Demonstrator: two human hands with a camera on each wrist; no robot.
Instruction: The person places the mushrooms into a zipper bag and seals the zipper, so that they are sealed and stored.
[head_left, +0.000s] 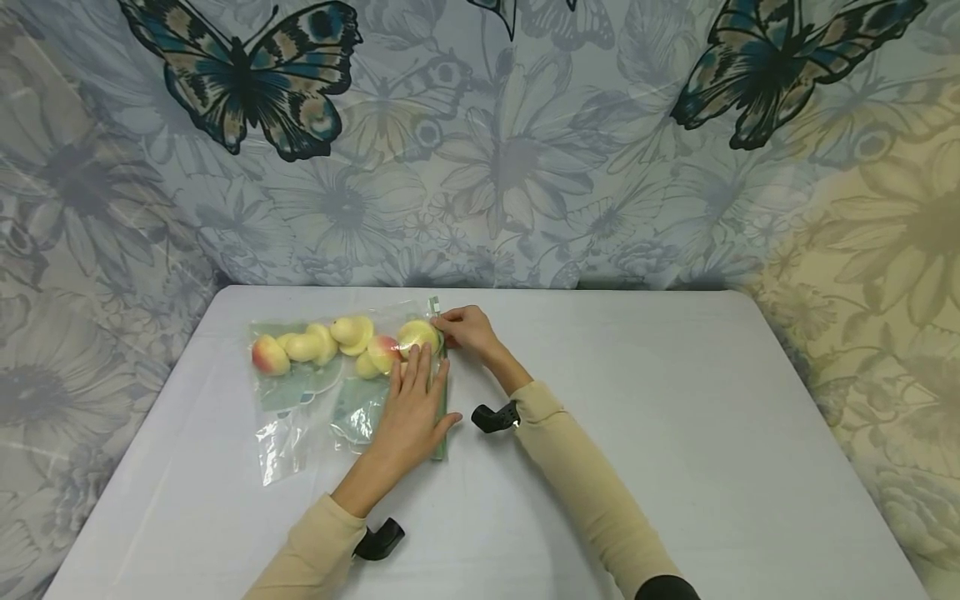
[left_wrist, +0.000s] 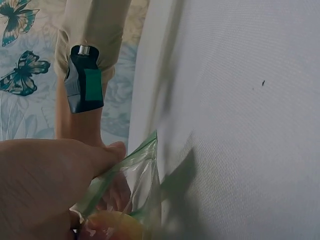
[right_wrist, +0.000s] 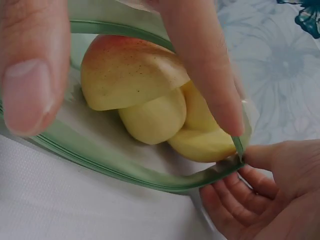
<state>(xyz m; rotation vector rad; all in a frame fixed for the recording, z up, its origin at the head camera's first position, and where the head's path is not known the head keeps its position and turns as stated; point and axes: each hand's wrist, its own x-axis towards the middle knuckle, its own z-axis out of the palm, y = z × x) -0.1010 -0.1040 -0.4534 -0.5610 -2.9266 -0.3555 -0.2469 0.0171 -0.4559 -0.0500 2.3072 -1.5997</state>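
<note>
A clear zip bag (head_left: pixel 360 408) with green panels lies toward the table's left, its green zip edge on the right. Several yellow fruits (head_left: pixel 303 346) with red blushes sit in it. My left hand (head_left: pixel 412 417) rests on the bag beside the zip, fingers straight and thumb spread. At the far corner of that edge, my right hand (head_left: pixel 468 329) pinches the bag between thumb and fingertips. In the right wrist view, the mouth gapes round smooth fruit pieces (right_wrist: pixel 135 75), with the other hand at its corner. My left thumb (left_wrist: pixel 112 155) overlaps the green edge in the left wrist view.
A white table (head_left: pixel 637 417) carries the bag. Butterfly-patterned wall covering (head_left: pixel 510 183) rises behind it and at both sides. Each wrist bears a black camera, such as the right one (head_left: pixel 495 417).
</note>
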